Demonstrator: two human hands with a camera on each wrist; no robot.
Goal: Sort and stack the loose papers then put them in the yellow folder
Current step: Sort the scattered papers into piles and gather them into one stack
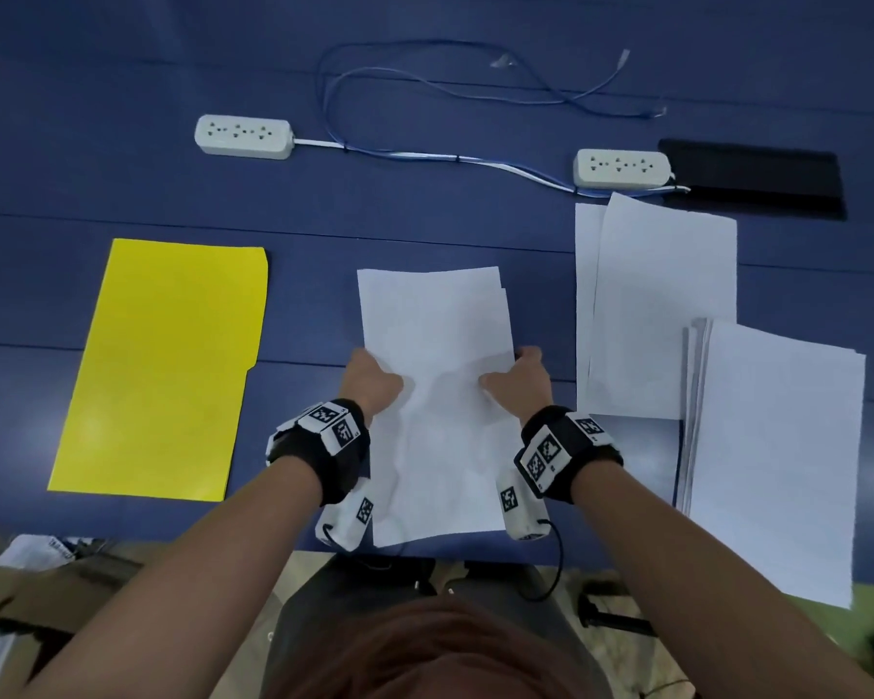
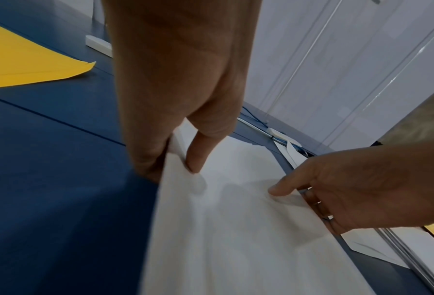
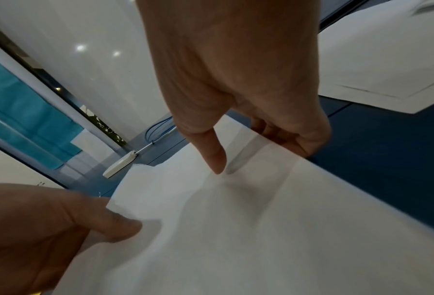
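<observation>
A small stack of white papers [image 1: 437,325] is held over the blue table in front of me, its top sheets slightly askew. My left hand [image 1: 372,378] pinches its left edge, thumb on top and fingers under, as the left wrist view shows [image 2: 183,157]. My right hand [image 1: 518,375] pinches the right edge the same way [image 3: 248,147]. The closed yellow folder [image 1: 167,365] lies flat to the left. More loose white sheets [image 1: 662,305] lie at the right, partly under another white pile [image 1: 778,461] at the near right.
Two white power strips [image 1: 243,136] [image 1: 621,168] with blue and white cables [image 1: 425,156] lie across the back of the table [image 1: 72,143]. A black flat case [image 1: 758,176] sits at the back right. The near table edge runs just below my wrists.
</observation>
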